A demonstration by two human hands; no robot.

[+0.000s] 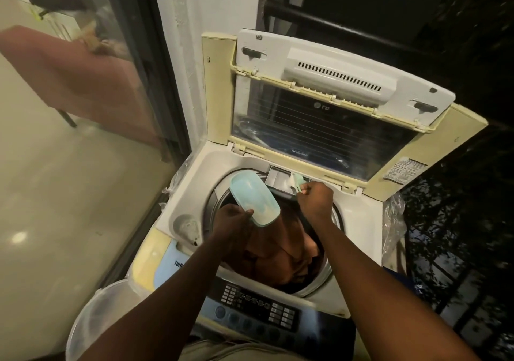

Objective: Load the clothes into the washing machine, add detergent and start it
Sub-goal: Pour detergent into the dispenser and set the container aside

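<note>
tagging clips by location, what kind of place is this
Probably a home laundry spot on a balcony or by an outer door. A white top-loading washing machine stands with its lid up and brown clothes in the drum, beside a dark-framed glass sliding door, with a black railing behind.

washing machine (192,182): 1; raised lid (333,82): 1 | hands: 2, left hand (232,221); right hand (315,198) | pale-green container (254,200): 1; small scoop (297,182): 1 | white tub (97,319): 1
</note>
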